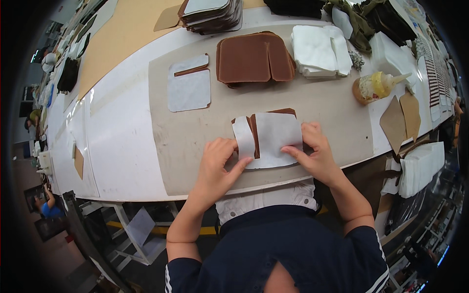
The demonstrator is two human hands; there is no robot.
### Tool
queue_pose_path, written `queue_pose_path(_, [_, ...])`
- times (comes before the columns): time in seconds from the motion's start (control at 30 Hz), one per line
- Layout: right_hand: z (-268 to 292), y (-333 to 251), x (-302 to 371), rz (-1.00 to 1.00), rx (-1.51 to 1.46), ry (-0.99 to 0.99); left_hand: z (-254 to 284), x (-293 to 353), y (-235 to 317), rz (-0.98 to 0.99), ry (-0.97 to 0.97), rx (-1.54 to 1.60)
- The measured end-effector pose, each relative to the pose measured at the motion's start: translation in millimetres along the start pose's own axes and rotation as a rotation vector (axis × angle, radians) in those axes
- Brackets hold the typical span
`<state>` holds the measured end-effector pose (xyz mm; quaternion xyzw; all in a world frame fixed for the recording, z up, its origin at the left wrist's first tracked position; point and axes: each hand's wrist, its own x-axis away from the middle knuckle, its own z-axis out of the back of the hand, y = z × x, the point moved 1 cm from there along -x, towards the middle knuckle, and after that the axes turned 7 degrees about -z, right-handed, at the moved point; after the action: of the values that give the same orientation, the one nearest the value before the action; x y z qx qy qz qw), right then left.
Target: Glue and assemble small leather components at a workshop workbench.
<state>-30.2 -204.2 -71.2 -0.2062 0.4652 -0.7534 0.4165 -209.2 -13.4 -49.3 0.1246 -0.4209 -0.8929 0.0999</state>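
Observation:
At the near edge of the grey mat point(337, 112), both hands hold a brown leather piece point(289, 111) overlaid with two light grey lining pieces point(276, 132). A brown slit runs between a narrow lining piece and a wider one. My left hand point(220, 161) pinches the lower left corner, its thumb on top. My right hand point(315, 146) grips the right edge, thumb lying on the lining. The fingers beneath are partly hidden. Farther off to the left lies a similar lined piece point(188, 93). Beyond my hands sits a stack of brown leather pieces point(244, 58).
White fabric pieces point(312, 49) are stacked at the back right, beside a glue bottle point(371, 88) with a pointed nozzle. Tan board pieces point(394, 122) lie at the right edge. A taller lined stack point(210, 14) stands at the back. Another person point(49, 207) is far left.

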Motion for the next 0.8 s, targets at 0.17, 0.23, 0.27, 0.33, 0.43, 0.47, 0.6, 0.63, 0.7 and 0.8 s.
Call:
queue_pose_path(0.17, [0,1,2,0.035,0.038,-0.010,-9,5,-3,-0.072,0.052,-0.066])
queue_pose_path(0.23, [-1,0,3,0.056,0.057,-0.004,-12,7,-6,-0.094,0.054,-0.095])
queue_pose_path(0.27, [0,0,3,0.053,0.056,-0.004,-14,8,-9,-0.116,0.065,-0.119])
queue_pose_path(0.33, [-1,0,3,0.077,0.083,0.005,-16,10,-11,-0.137,0.076,-0.143])
queue_pose_path(0.43, [-3,0,2,0.098,0.091,0.014,-17,11,-12,-0.169,0.104,-0.168])
queue_pose_path(0.47, [-3,1,3,0.096,0.090,0.013,-17,11,-13,-0.182,0.110,-0.179])
queue_pose_path(0.6, [-5,1,3,0.110,0.130,0.023,-18,11,-15,-0.206,0.124,-0.200])
queue_pose_path(0.63, [-5,1,3,0.119,0.140,0.033,-18,11,-15,-0.205,0.123,-0.199])
queue_pose_path(0.7, [-6,1,3,0.125,0.151,0.038,-18,11,-15,-0.205,0.117,-0.205])
queue_pose_path(0.8, [-6,0,3,0.136,0.163,0.045,-19,11,-16,-0.209,0.125,-0.213])
